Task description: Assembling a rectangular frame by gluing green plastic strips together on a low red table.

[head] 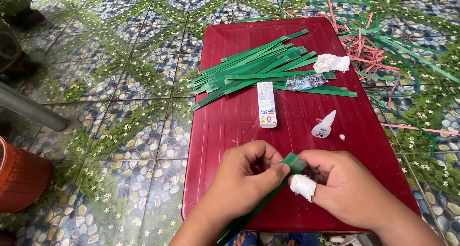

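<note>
Green folded strip pinched between both hands, glue bottle and strip pile beyond on red desk.

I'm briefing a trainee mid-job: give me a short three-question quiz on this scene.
1. True or false: both hands pinch the folded green strip.
2. Which thumb wears a white wrap: on the left hand or the right hand?
3. What lies nearest the small white glue bottle on the red table: A the glue box, B the orange pot, C the pile of green strips?

Key: 1 true; 2 right hand; 3 A.
</note>
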